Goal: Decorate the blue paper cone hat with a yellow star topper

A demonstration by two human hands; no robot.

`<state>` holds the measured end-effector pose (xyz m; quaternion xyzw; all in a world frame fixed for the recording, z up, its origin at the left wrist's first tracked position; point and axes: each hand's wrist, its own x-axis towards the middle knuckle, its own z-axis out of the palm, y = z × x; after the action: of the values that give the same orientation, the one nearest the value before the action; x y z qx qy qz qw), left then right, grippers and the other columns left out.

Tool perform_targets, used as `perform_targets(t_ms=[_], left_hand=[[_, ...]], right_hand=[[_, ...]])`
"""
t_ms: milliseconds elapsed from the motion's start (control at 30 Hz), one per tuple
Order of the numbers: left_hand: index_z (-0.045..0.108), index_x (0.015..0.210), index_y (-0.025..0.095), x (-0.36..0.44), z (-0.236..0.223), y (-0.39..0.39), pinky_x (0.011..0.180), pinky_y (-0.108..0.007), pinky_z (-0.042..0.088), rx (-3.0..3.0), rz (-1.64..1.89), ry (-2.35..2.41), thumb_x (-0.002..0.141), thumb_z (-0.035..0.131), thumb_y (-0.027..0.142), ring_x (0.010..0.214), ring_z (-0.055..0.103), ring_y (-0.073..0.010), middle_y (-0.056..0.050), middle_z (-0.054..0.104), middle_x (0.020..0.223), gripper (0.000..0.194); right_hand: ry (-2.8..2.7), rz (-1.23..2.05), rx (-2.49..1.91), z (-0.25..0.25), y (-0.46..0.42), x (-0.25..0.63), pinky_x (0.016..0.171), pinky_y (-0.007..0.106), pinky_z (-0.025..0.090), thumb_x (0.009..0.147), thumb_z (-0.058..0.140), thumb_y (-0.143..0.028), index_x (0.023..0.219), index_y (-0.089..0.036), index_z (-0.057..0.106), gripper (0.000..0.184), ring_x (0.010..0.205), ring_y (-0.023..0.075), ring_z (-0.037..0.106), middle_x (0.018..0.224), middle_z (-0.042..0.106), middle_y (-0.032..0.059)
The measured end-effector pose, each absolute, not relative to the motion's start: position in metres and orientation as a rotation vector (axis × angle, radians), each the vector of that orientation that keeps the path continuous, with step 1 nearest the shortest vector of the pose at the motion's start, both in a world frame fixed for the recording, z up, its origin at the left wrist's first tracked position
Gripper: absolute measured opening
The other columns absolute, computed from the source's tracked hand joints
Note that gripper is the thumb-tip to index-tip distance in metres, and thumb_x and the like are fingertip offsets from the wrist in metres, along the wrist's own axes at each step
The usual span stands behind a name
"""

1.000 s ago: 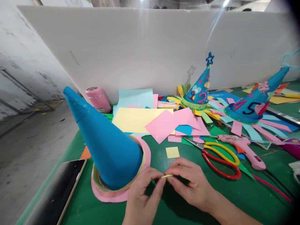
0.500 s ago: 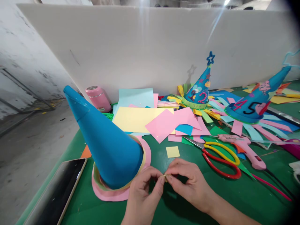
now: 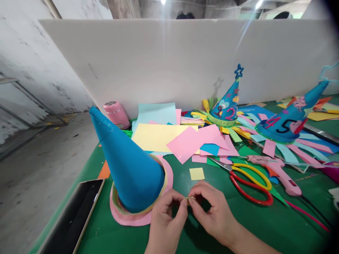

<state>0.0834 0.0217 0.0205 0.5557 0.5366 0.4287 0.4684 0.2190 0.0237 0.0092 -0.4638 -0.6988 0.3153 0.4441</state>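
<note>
Between the fingertips of both hands is a small piece of yellow paper (image 3: 189, 198), mostly covered by the fingers. My left hand (image 3: 169, 220) pinches its left end, and my right hand (image 3: 212, 211) pinches the right end, thumb against forefinger. A flat yellow paper square (image 3: 196, 174) lies on the green table just beyond the fingers. Left of my hands stands a tall blue cone hat (image 3: 129, 169), tilted to the left, with a pink paper brim (image 3: 132, 220) around its base; my left hand overlaps the brim's edge in view.
Scissors (image 3: 251, 181) with red and yellow handles lie to the right, beside a pink glue gun (image 3: 278, 171). A phone (image 3: 71, 215) is at the left edge. Paper sheets (image 3: 164, 135), a pink bottle (image 3: 116, 114) and two decorated hats (image 3: 225, 107) stand before a white board (image 3: 159, 63).
The yellow piece shows less between the fingers than a second ago, having been turned or folded there. Both hands keep their pinch. The whole view has shifted slightly.
</note>
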Motion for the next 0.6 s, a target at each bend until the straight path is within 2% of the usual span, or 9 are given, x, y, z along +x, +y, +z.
perform_targets(t_ms=[133, 267, 367, 500, 600], left_hand=[[0.057, 0.063, 0.017, 0.0852, 0.0171, 0.0195, 0.056, -0.024, 0.042, 1.386, 1.093, 1.32, 0.074, 0.055, 0.022, 0.061, 0.052, -0.0148, -0.001, 0.056, 0.062, 0.012], [0.062, 0.073, 0.017, 0.088, 0.0152, 0.0182, 0.06, -0.025, 0.045, 1.332, 1.124, 1.291, 0.076, 0.055, 0.023, 0.065, 0.056, -0.0159, -0.003, 0.061, 0.069, 0.01], [0.063, 0.073, 0.017, 0.089, 0.0155, 0.0175, 0.062, -0.027, 0.046, 1.34, 1.169, 1.319, 0.075, 0.056, 0.024, 0.067, 0.057, -0.0168, -0.004, 0.062, 0.071, 0.009], [0.062, 0.072, 0.018, 0.0872, 0.0164, 0.0171, 0.064, -0.027, 0.047, 1.382, 1.244, 1.363, 0.075, 0.056, 0.024, 0.068, 0.058, -0.0173, -0.003, 0.062, 0.07, 0.009], [0.062, 0.074, 0.018, 0.0845, 0.0171, 0.0172, 0.064, -0.026, 0.047, 1.405, 1.266, 1.394, 0.076, 0.055, 0.023, 0.069, 0.058, -0.0166, -0.003, 0.062, 0.072, 0.009]], right_hand=[[-1.764, 0.679, -1.179, 0.0082, 0.0228, 0.2173, 0.053, 0.026, 0.041, 0.079, 0.048, -0.015, 0.073, -0.018, 0.053, 0.008, 0.061, 0.0139, 0.05, 0.067, 0.053, 0.0017], [-1.795, 0.516, -1.185, 0.007, 0.0248, 0.2172, 0.056, 0.028, 0.042, 0.079, 0.05, -0.014, 0.076, -0.018, 0.056, 0.008, 0.064, 0.0154, 0.052, 0.069, 0.056, 0.0035], [-1.813, 0.428, -1.188, 0.0054, 0.0248, 0.2159, 0.06, 0.032, 0.045, 0.079, 0.051, -0.013, 0.081, -0.018, 0.058, 0.009, 0.068, 0.0174, 0.054, 0.073, 0.06, 0.0054], [-1.84, 0.437, -1.144, 0.0048, 0.0203, 0.2127, 0.068, 0.034, 0.047, 0.079, 0.05, -0.012, 0.099, -0.017, 0.057, 0.022, 0.079, 0.0198, 0.055, 0.086, 0.06, 0.0087], [-1.905, 0.456, -1.084, 0.0057, 0.0159, 0.2112, 0.075, 0.037, 0.046, 0.08, 0.046, -0.009, 0.118, -0.016, 0.048, 0.039, 0.091, 0.0219, 0.052, 0.1, 0.054, 0.012]])
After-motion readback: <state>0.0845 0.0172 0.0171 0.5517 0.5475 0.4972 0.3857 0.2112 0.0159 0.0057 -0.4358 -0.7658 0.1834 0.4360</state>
